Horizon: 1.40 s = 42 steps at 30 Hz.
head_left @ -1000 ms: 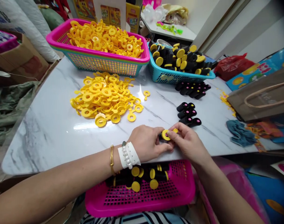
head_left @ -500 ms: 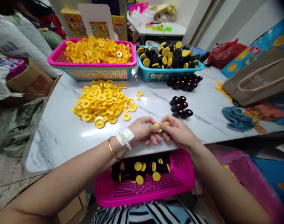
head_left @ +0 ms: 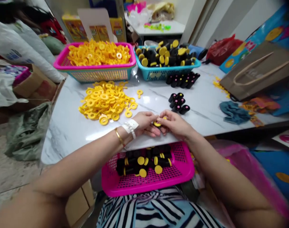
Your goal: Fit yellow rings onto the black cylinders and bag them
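Just above the table's front edge, my left hand is closed around a small yellow-topped black piece, mostly hidden by the fingers. My right hand meets it from the other side, its thumb and fingers pinching a yellow ring part against the top. Left of the hands lies a loose pile of yellow ring parts. Behind my right hand stand several short black tubes with pink or yellow tips. Below the hands, a pink basket holds black tubes with yellow discs.
At the back stand a pink-rimmed basket heaped with yellow ring parts and a blue basket of yellow-capped black tubes. More black tubes stand before it. On the right are a brown paper bag and a blue cloth.
The camera view has shifted slightly. My fingers have turned the black piece so its dark side shows more, and the right fingertips have moved over its yellow top.
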Motion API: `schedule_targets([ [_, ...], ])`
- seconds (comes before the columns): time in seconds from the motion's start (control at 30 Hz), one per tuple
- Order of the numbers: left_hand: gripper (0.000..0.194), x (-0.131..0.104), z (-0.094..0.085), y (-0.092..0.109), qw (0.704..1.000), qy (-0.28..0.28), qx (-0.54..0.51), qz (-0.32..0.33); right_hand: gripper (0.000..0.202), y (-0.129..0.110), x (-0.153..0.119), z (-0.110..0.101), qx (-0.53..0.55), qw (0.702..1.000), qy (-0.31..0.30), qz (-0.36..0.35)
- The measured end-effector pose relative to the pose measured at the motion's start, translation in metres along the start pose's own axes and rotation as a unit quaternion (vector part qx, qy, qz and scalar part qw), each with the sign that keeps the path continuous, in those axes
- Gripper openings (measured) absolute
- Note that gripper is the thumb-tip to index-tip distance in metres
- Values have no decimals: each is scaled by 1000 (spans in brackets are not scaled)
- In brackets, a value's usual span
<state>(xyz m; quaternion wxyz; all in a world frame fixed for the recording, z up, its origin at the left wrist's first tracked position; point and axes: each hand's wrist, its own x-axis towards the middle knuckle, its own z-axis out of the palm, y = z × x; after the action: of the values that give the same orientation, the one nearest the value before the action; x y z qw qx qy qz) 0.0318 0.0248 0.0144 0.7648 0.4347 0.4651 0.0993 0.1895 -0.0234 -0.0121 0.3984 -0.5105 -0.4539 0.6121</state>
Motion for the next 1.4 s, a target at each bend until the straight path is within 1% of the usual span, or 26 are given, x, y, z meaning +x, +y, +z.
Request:
schedule_targets([
  [0.07, 18, -3, 2, -1, 1000, 8, -8, -1, 39, 1, -3, 2, 16, 1000, 24, -1],
  [0.13, 22, -5, 2, -3, 1000, 12, -18, 2, 37, 2, -4, 1, 71, 997, 42, 4],
  [0.23, 23, -6, -3, -6, 1000, 1, -27, 12, 32, 2, -3, -8, 151, 988, 31, 20],
  [0.3, 20, -6, -8, -8, 999, -18, -46, 19, 31, 1, -1, -14, 163, 986, 18, 28],
  [0.4, 18, -7, -11, -13, 997, -39, -66, 23, 33, -4, 3, -15, 142, 988, -11, 60],
  [0.5, 18, -6, -10, -13, 998, -34, -59, 14, 34, -11, 9, -10, 66, 992, -64, 89],
  [0.53, 22, -5, -10, -13, 998, -28, -60, 13, 35, -13, 12, -8, 43, 992, -78, 92],
  [0.6, 36, -4, -8, -10, 997, -23, -70, 8, 35, -15, 15, -6, 17, 992, -91, 91],
  [0.67, 49, -4, -8, -8, 996, -35, -78, -1, 34, -14, 15, -6, 1, 993, -88, 80],
  [0.7, 51, -5, -8, -8, 996, -44, -74, -4, 33, -12, 14, -6, -8, 994, -83, 69],
  [0.77, 45, -6, -9, -8, 997, -48, -53, 2, 34, -7, 7, -6, -18, 996, -76, 35],
  [0.83, 37, -6, -9, -9, 999, -31, -32, 21, 36, -3, 0, -6, -11, 997, -76, -1],
  [0.87, 34, -4, -9, -8, 999, -15, -25, 32, 39, -1, -3, -4, -4, 998, -66, -20],
  [0.93, 25, 3, -7, -6, 998, 11, 0, 60, 45, 2, -8, 0, 5, 999, -14, -53],
  [1.0, 20, 11, -4, -3, 994, 31, 43, 91, 51, 2, -9, 7, -22, 997, 48, -57],
  [1.03, 19, 14, -2, -2, 992, 36, 67, 103, 50, 2, -8, 10, -53, 995, 70, -48],
  [1.1, 24, 16, 0, -3, 987, 36, 104, 116, 38, 1, -5, 14, -140, 985, 95, -38],
  [1.17, 32, 11, -3, -8, 983, 25, 132, 125, 22, 2, -2, 16, -230, 965, 111, -61],
  [1.2, 33, 6, -7, -12, 975, 27, 165, 146, 18, 3, -1, 16, -265, 953, 120, -80],
  [1.23, 34, -1, -12, -17, 959, 45, 214, 181, 16, 4, 0, 16, -291, 944, 126, -96],
  [1.27, 35, -9, -20, -22, 930, 82, 279, 227, 16, 6, 0, 15, -308, 937, 128, -106],
  [1.3, 40, -17, -29, -26, 883, 136, 355, 275, 17, 7, -1, 15, -319, 933, 128, -111],
  [1.33, 45, -24, -39, -30, 821, 200, 432, 316, 18, 8, -2, 15, -325, 930, 125, -114],
  [1.37, 47, -31, -50, -34, 754, 261, 498, 340, 18, 8, -5, 16, -332, 929, 116, -117],
  [1.4, 46, -37, -61, -37, 698, 307, 546, 347, 17, 7, -8, 16, -341, 927, 99, -120],
])
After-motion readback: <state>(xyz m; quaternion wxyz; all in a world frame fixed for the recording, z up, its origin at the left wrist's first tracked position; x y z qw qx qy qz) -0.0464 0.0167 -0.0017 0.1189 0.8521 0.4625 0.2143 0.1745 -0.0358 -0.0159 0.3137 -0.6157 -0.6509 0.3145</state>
